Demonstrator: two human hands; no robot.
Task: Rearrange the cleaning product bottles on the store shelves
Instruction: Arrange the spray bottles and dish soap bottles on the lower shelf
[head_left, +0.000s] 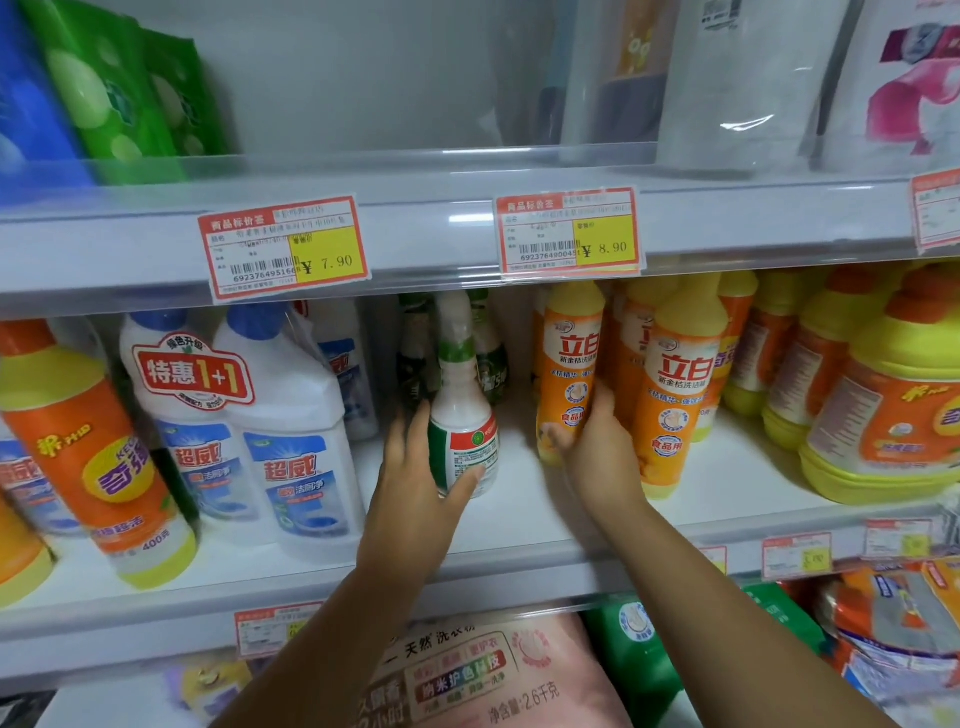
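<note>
On the middle shelf (511, 525), my left hand (415, 478) curls fingers and thumb round the lower body of a white long-necked bottle (460, 410) with a green collar and a green-and-red label. It stands upright, right of the blue-capped white bottles (291, 441). My right hand (597, 441) grips the base of an orange, yellow-topped bottle (571, 353), upright, just beside matching orange bottles (675, 395).

On shelf (519, 519): twin-pack bottles (234, 405) left, spray bottle (467, 415) centre, dish-soap bottle (569, 364) right of it, jugs (883, 415) farthest right.
</note>
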